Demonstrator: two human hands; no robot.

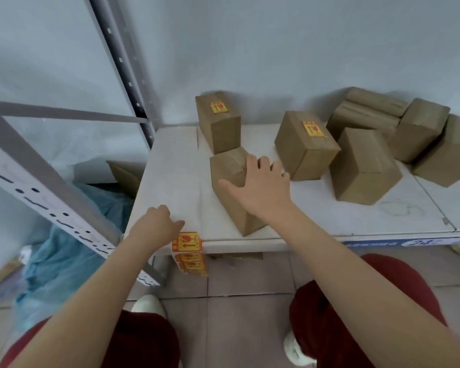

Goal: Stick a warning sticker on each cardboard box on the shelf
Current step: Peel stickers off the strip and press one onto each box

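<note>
Several brown cardboard boxes stand on the white shelf. My right hand lies on top of the nearest box, fingers spread over it and thumb on its left side. Two boxes behind carry yellow-red warning stickers: the back-left box and the middle box. Another box to the right shows no sticker. My left hand rests at the shelf's front edge, pinching a strip of yellow-red stickers that hangs below the edge.
More plain boxes are piled at the back right against the wall. A grey perforated shelf upright stands at the left, with a blue plastic bag on the floor below. Tiled floor and my red-trousered legs lie beneath.
</note>
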